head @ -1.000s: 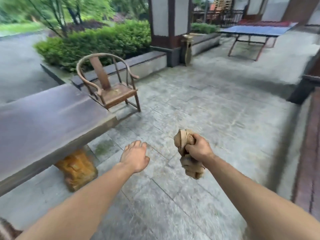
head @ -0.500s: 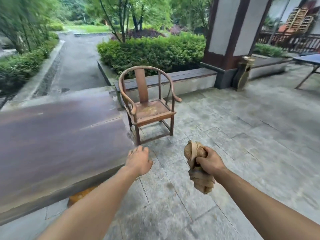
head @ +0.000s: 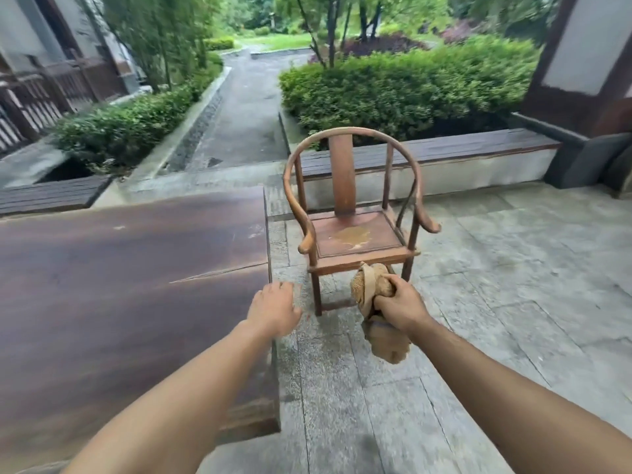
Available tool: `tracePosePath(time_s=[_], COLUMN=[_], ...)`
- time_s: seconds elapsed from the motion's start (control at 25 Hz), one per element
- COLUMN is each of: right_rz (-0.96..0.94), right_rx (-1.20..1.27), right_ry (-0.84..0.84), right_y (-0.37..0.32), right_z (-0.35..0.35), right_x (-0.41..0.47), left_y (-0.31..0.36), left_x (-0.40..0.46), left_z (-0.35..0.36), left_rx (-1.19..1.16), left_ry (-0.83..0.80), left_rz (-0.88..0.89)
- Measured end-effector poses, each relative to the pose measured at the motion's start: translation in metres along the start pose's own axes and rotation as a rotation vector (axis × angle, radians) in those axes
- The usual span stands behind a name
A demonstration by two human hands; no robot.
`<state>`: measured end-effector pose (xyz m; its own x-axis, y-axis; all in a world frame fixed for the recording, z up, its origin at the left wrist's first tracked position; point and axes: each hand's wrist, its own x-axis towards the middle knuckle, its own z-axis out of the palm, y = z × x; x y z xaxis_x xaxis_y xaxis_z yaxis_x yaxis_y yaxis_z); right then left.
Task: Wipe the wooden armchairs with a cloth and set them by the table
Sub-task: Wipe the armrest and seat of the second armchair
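Note:
A wooden armchair (head: 355, 234) with a round back rail stands on the stone floor, facing me, just right of the dark wooden table (head: 119, 302). A pale stain marks its seat. My right hand (head: 398, 304) grips a bunched tan cloth (head: 367, 289) in front of the chair's front rail, and the cloth's tail hangs below my fist. My left hand (head: 273, 309) hovers with loosely curled fingers over the table's right edge and holds nothing.
A low stone and wood bench (head: 444, 155) runs behind the chair, with a hedge (head: 410, 83) beyond it. A dark pillar base (head: 588, 138) stands at the right. Open paved floor (head: 513, 268) stretches to the right of the chair.
The view has swung left and closed in on the armchair, which now sits straight ahead. Both hands stay extended, and the right one keeps its grip on the cloth.

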<state>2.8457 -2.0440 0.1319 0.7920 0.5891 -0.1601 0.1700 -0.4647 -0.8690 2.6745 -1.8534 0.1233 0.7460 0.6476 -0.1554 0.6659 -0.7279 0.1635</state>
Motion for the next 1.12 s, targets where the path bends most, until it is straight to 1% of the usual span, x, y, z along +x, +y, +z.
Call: tracePosePath(time_s=[0.16,0.28,0.4,0.52,0.6,0.68,0.76,0.84,0.92,1.0,1.08,1.12], right_rz=[-0.061,-0.056,-0.102,-0.182,-0.2,-0.199,-0.244,-0.33,-0.505,-0.691,-0.827,-0.926], right_rx=[-0.061,-0.121,-0.184,-0.312,-0.389,-0.495,-0.582,-0.663,-0.753,-0.83,-0.906,-0.952], right_ry=[-0.099,-0.18,-0.255,-0.32,-0.372,-0.435,-0.501,-0.593,-0.68,-0.827,-0.991,-1.057], right_y=[-0.02,-0.038,-0.047,-0.048,-0.052,-0.057,-0.067,-0.078,-0.082,-0.074,-0.046,-0.03], right_z=[-0.009,0.0,0.028,0.06,0.084,0.105,0.12,0.142,0.171,0.213,0.26,0.28], right_x=[0.132,0.223,0.318,0.401,0.457,0.505,0.547,0.586,0.613,0.628,0.631,0.629], left_y=[0.004,0.001,-0.015,-0.029,-0.046,-0.061,-0.076,-0.086,-0.085,-0.084,-0.083,-0.079], left_x=[0.093,0.16,0.244,0.332,0.388,0.426,0.454,0.478,0.487,0.487,0.477,0.471], left_z=[-0.019,-0.025,-0.018,-0.001,0.011,0.022,0.032,0.043,0.061,0.089,0.123,0.137], left_rx=[-0.046,-0.081,-0.125,-0.167,-0.239,-0.306,-0.325,-0.397,-0.463,-0.54,-0.604,-0.64], left_ry=[0.023,0.024,0.006,-0.016,-0.041,-0.084,-0.123,-0.151,-0.167,-0.138,-0.077,-0.049], left_rz=[-0.147,-0.22,-0.298,-0.304,-0.339,-0.387,-0.43,-0.501,-0.563,-0.737,-0.952,-1.027])
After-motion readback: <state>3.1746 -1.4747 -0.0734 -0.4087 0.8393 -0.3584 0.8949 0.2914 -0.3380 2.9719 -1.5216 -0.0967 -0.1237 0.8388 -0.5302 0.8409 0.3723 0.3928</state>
